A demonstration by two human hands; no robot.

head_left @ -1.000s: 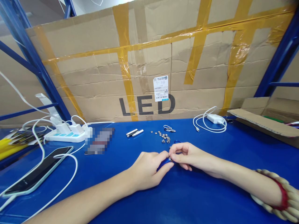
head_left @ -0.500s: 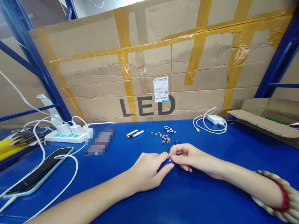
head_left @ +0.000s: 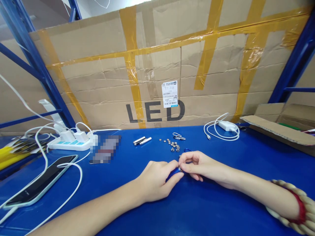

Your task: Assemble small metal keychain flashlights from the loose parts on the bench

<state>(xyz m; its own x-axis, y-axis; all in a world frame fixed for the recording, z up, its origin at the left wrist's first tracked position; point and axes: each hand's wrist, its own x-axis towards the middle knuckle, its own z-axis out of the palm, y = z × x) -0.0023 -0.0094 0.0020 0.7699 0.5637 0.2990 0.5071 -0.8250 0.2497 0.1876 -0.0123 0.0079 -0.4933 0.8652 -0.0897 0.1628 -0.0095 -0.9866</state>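
Pinching blue item [head_left: 173, 172] w/ L hand [head_left: 157, 181]; R hand [head_left: 199, 164] nearly closed at item's shiny end [head_left: 180, 169], hold unclr.

blue racking [head_left: 50, 85] and taped cardboard [head_left: 162, 65] suggest a workshop.

From the person's head, one close view faces forward and down across the smooth blue tabletop [head_left: 209, 209], lower frame, toward the tape-striped brown cardboard [head_left: 105, 85], upper frame.
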